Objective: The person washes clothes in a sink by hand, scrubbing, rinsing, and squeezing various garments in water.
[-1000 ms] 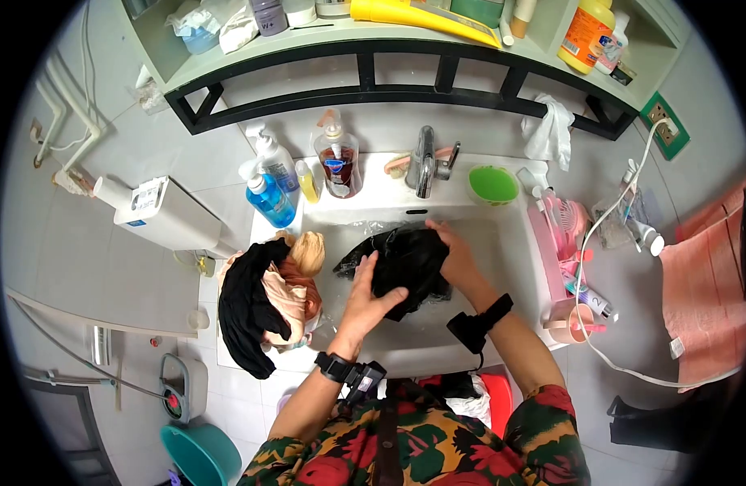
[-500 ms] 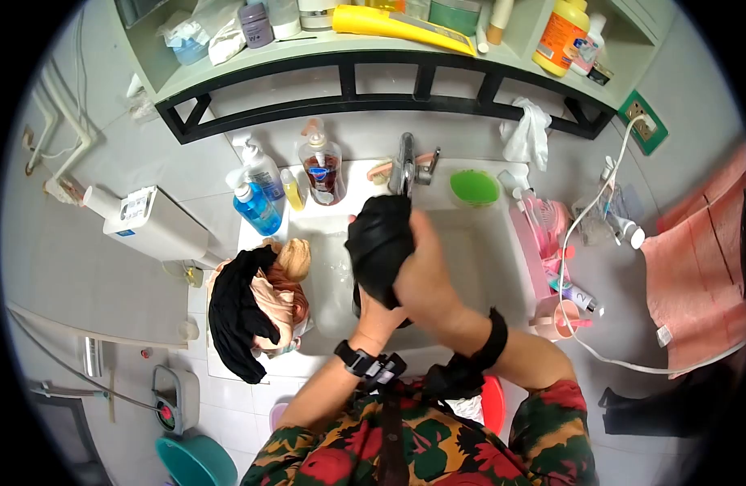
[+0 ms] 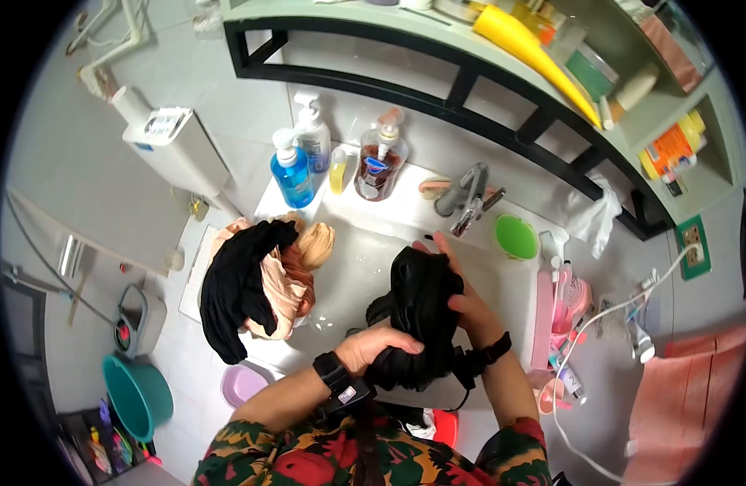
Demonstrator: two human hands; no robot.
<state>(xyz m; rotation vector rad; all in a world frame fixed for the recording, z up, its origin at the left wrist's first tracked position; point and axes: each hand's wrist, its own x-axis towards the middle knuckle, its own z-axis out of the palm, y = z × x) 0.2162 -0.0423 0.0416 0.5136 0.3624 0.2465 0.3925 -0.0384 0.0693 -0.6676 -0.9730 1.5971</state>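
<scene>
A bunched black cloth garment (image 3: 425, 296) is held in both hands over the white sink (image 3: 352, 263); its exact kind does not show. My left hand (image 3: 379, 347) grips the near left side, thumb lying across the fabric and fingers hidden beneath. On the right side my right hand (image 3: 463, 296) is curled round the cloth, thumb on top and fingertips at the far edge. The metal faucet (image 3: 470, 190) stands beyond the cloth. Left of the basin lies a heap with a black garment (image 3: 235, 279) over peach-coloured clothes (image 3: 282, 300).
Pump bottles, one with blue liquid (image 3: 292, 174) and one dark red (image 3: 381, 166), line the back left ledge. A green bowl (image 3: 516, 236) sits right of the faucet. Overhead runs a black-framed shelf (image 3: 462, 85). A white cable (image 3: 587, 332) hangs at right.
The black cloth has come down from near the faucet towards me and spread out of its tight bundle. My hands have moved apart along it. The view has turned and shifted.
</scene>
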